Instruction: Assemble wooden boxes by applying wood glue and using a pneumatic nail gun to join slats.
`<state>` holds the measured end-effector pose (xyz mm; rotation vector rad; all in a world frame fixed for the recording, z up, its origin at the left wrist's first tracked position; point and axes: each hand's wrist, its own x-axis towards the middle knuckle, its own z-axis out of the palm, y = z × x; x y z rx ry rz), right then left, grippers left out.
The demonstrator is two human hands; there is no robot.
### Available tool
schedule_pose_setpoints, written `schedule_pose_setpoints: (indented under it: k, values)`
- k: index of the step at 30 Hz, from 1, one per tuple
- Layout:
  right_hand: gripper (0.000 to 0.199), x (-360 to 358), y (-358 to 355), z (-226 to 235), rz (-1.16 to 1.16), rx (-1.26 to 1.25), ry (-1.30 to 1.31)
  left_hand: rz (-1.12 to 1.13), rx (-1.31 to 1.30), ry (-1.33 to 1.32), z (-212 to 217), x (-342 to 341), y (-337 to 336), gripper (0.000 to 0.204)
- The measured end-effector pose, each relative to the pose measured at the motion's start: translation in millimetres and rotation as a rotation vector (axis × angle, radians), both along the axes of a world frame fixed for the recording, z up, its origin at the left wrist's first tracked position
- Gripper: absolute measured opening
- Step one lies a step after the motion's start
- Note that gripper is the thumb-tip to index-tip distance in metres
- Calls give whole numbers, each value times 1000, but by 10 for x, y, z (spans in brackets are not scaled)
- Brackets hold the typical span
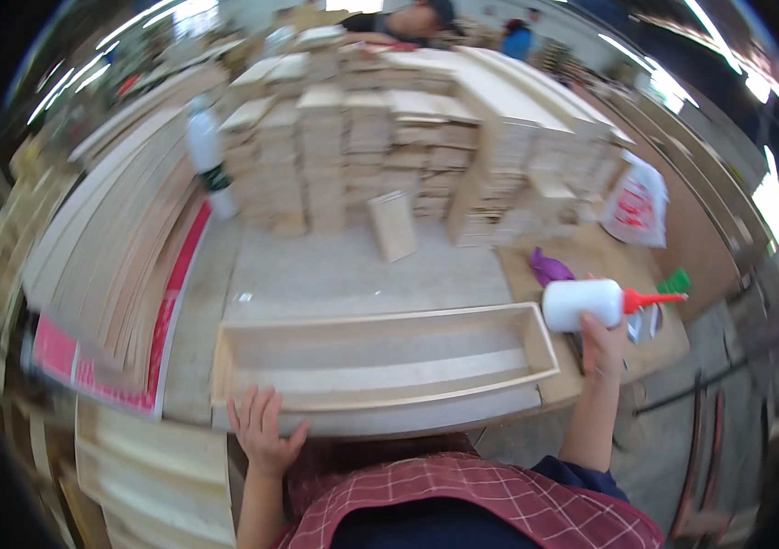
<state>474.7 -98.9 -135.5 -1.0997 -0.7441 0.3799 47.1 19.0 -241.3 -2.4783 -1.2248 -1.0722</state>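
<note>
A long, shallow wooden box frame [389, 317] lies on the worktable in front of me, its long sides running left to right. My left hand [264, 430] rests at its near left corner with the fingers spread, touching the near side. To the right of the frame, my right hand [602, 343] grips a white squeeze bottle [582, 305] with a red pointed nozzle. The bottle is held on its side, nozzle toward the right. A purple crumpled thing [551, 266] lies just behind the bottle.
Stacked wooden boards [324, 156] line the back of the table, with one small board [393, 226] before them. Long strips [119, 238] and a white bottle [206, 151] stand left. At right are a white plastic bag [637, 203] and a green object [674, 281]. A person [408, 23] is beyond.
</note>
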Motion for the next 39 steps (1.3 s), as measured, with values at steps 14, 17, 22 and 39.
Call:
schedule_pose_setpoints:
  k: [14, 17, 22, 39]
  values:
    - [60, 494, -757, -974, -599, -271, 35, 27, -679, 28, 1038, 309, 937, 35]
    - [58, 501, -690, -967, -560, -329, 55, -121, -918, 47, 964, 418, 1492, 37]
    - [57, 480, -485, -1057, -492, -316, -34, -45, -925, 365, 775, 590, 2133, 39]
    - [63, 430, -330, -1463, -451, -388, -159, -328, -466, 176, 278, 1652, 688, 45]
